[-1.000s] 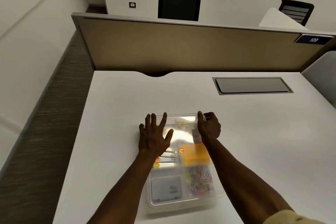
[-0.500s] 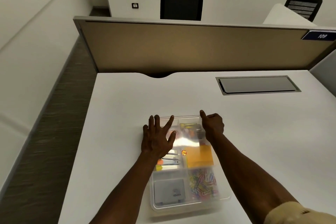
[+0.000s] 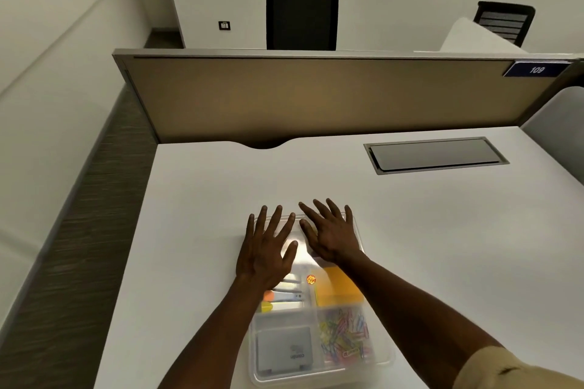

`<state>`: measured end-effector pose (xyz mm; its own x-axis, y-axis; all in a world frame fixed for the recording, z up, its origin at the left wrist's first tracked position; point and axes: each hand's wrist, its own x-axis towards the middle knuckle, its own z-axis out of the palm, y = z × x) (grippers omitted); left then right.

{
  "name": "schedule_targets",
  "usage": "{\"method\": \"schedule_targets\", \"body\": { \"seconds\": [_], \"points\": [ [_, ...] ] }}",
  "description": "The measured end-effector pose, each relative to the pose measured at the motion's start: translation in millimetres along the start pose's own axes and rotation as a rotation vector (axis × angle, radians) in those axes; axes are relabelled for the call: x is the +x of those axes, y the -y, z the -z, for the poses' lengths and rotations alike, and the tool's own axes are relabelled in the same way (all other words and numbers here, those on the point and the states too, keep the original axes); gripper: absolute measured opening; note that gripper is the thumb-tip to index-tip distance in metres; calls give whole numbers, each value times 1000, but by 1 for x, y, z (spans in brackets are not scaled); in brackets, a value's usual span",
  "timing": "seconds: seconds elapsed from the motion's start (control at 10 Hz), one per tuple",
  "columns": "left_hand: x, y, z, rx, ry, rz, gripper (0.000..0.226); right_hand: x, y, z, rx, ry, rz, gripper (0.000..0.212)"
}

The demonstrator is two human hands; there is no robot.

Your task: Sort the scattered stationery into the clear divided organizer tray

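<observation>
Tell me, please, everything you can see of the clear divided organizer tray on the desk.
The clear organizer tray is a see-through plastic rectangle with rounded corners and inner dividers, lying flat near the front of the white desk. Its near compartments hold a grey box and coloured paper clips; further along lie an orange pad and pale, tab-like items. The left hand and right hand lie flat, fingers spread, over its far end, hiding what is there.

organizer tray (image 3: pixel 384 357): clear glossy plastic | desk (image 3: pixel 442 230): smooth matt white | sticky notes (image 3: pixel 339 289): matt orange paper | partition panel (image 3: pixel 316 98): matt tan cloth look | cable hatch (image 3: pixel 434 155): dull grey metal look
</observation>
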<state>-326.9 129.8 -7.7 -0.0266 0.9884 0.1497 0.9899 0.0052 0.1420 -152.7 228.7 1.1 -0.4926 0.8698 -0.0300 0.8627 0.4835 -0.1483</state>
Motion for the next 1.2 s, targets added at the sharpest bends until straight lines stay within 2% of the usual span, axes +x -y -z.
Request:
{"method": "schedule_targets", "body": {
  "seconds": [0.1, 0.2, 0.3, 0.4, 0.5, 0.6, 0.7, 0.8, 1.0, 1.1, 1.2],
  "points": [
    [3, 1, -3, -13, 41, 19, 65, 2, -1, -1, 18, 31, -13, 58],
    [1, 1, -4, 3, 67, 25, 65, 9, -2, 6, 127, 86, 10, 73],
    [0, 0, 0, -34, 41, 53, 66, 4, -12, 18, 309, 61, 19, 82],
    [-11, -6, 14, -84, -80, 118, 64, -36, -35, 24, 277, -43, -37, 90],
    [-27, -12, 20, -169, -165, 184, 64, -76, -41, 17, 228, -33, -104, 96],
    [-74, -26, 13, -316, -127, 247, 78, -127, -35, -1, 223, 17, -140, 97],
    [-100, -35, 5, -332, -42, 245, 88, -138, -32, -8, 265, -48, -156, 96],
    [-109, -39, 2, -327, -49, 234, 94, -135, -31, -7, 320, -107, -169, 98],
    [-105, -40, 16, -285, 23, 240, 94, -133, -31, 1, 341, -34, -175, 103],
    [-107, -39, 16, -272, 108, 252, 95, -134, -29, 7, 341, 23, -179, 106],
    [-103, -34, 19, -202, 104, 211, 96, -128, -35, 20, 311, 36, -148, 111]
  ]
}}
